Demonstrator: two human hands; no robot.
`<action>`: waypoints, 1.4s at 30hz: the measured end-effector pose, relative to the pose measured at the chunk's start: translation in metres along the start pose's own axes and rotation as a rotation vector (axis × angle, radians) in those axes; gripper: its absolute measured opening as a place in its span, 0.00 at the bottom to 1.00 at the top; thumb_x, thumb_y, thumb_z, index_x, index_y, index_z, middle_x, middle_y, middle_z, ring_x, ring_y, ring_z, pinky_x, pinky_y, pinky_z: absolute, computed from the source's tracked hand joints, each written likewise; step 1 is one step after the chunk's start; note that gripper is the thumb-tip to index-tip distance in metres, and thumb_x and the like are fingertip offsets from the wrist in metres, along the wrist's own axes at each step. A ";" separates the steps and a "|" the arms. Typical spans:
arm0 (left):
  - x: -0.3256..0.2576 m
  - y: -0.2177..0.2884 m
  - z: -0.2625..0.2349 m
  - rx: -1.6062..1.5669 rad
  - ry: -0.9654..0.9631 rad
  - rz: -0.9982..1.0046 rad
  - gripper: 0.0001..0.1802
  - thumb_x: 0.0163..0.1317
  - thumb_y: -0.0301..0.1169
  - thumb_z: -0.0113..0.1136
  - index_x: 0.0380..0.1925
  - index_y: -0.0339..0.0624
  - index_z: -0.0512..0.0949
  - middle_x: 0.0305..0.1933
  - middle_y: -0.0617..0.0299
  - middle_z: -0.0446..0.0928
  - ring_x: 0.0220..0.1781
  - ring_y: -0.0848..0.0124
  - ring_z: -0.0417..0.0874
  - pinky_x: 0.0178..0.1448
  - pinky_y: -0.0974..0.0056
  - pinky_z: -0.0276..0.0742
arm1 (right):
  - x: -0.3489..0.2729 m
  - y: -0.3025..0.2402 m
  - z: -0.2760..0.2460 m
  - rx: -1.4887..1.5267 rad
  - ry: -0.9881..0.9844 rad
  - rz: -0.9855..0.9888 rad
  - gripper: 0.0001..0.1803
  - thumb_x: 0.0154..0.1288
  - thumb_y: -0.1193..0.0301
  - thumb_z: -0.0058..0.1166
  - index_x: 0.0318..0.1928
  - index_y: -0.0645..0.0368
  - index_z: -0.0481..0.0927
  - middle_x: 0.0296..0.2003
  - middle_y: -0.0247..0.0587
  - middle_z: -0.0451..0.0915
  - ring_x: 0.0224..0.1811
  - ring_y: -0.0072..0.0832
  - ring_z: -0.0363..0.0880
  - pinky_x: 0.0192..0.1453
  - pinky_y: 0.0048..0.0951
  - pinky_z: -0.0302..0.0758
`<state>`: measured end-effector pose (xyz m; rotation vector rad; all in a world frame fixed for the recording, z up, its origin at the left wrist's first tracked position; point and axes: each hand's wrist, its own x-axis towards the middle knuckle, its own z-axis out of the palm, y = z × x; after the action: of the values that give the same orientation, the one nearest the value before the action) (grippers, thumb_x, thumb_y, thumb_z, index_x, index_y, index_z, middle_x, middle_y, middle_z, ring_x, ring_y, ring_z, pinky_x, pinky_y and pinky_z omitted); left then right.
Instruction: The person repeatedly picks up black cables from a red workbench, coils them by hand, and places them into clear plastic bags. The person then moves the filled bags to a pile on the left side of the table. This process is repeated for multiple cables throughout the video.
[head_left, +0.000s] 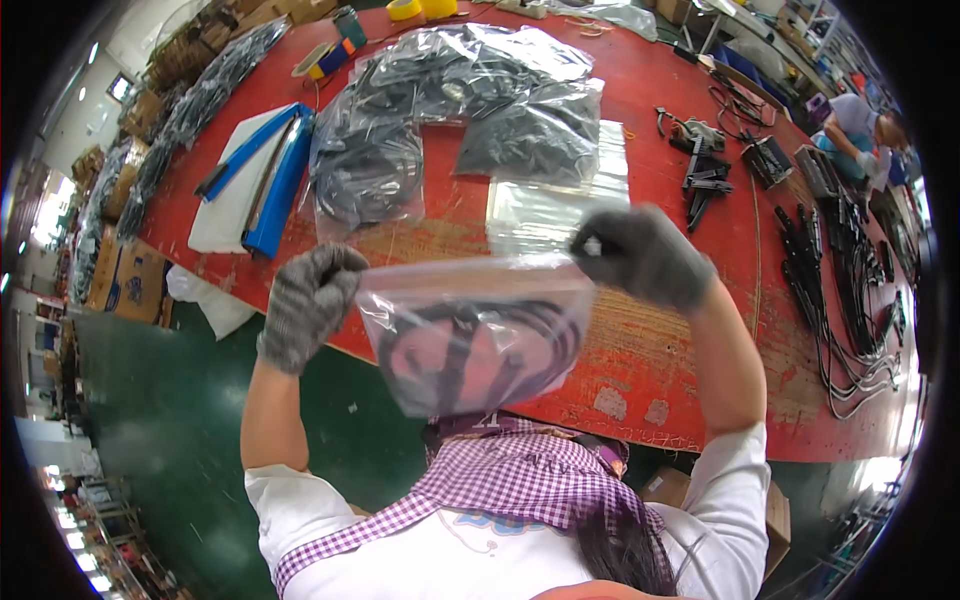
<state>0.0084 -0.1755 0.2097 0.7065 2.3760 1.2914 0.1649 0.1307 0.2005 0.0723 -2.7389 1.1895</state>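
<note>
A clear plastic bag [478, 345] with a coiled black cable [455, 350] inside hangs stretched between my hands, above the table's front edge. My left hand [312, 300], in a grey knit glove, pinches the bag's top left corner. At the top right corner, my right hand [645, 255], gloved the same way and a little blurred, has its fingers closed on the bag. Just beyond the bag lies a stack of flat clear bags [555, 205]. Filled bags of black cable [368, 180] lie behind it in an arc.
On the red table [640, 350], a blue bag sealer [265, 185] stands at the left. Black connectors [705, 180], pliers [672, 125] and a bundle of black cables [840, 280] lie to the right. Yellow tape rolls [405, 10] sit at the far edge. Another person [852, 130] sits far right.
</note>
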 end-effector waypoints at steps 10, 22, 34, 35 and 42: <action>0.121 -0.010 -0.082 0.728 0.729 0.560 0.15 0.61 0.28 0.45 0.46 0.35 0.71 0.43 0.51 0.76 0.43 0.62 0.77 0.49 0.63 0.70 | 0.212 0.016 0.029 -0.245 0.710 -0.098 0.07 0.53 0.70 0.48 0.32 0.56 0.77 0.27 0.48 0.79 0.31 0.42 0.79 0.33 0.38 0.76; 0.056 -0.141 0.161 0.740 0.043 0.680 0.08 0.56 0.30 0.50 0.34 0.42 0.77 0.27 0.52 0.77 0.30 0.56 0.79 0.34 0.56 0.74 | -0.091 0.298 -0.014 -0.628 0.691 0.300 0.06 0.51 0.69 0.48 0.24 0.56 0.75 0.23 0.49 0.76 0.27 0.46 0.76 0.29 0.44 0.70; 0.029 -0.102 0.289 0.841 -0.551 0.742 0.16 0.50 0.38 0.55 0.38 0.44 0.74 0.42 0.53 0.75 0.43 0.55 0.76 0.47 0.52 0.73 | -0.330 0.364 -0.179 -0.604 0.627 1.621 0.28 0.61 0.66 0.34 0.63 0.53 0.57 0.66 0.41 0.52 0.68 0.39 0.51 0.65 0.50 0.53; 0.033 -0.102 0.288 0.839 -0.559 0.739 0.16 0.51 0.39 0.54 0.39 0.45 0.74 0.43 0.53 0.75 0.43 0.55 0.77 0.47 0.52 0.73 | -0.338 0.374 -0.187 -0.621 0.617 1.637 0.28 0.61 0.64 0.35 0.64 0.53 0.56 0.66 0.42 0.52 0.68 0.40 0.50 0.65 0.49 0.53; 0.031 -0.094 0.296 0.790 -0.578 0.679 0.13 0.53 0.35 0.53 0.38 0.45 0.75 0.41 0.53 0.76 0.44 0.56 0.76 0.50 0.55 0.72 | -0.348 0.376 -0.202 -0.674 0.383 1.681 0.39 0.58 0.51 0.46 0.66 0.52 0.51 0.67 0.46 0.50 0.69 0.42 0.47 0.67 0.48 0.49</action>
<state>0.1111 -0.0012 -0.0276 1.9200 2.1355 0.1526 0.4935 0.5290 0.0086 -2.4466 -2.2247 0.1089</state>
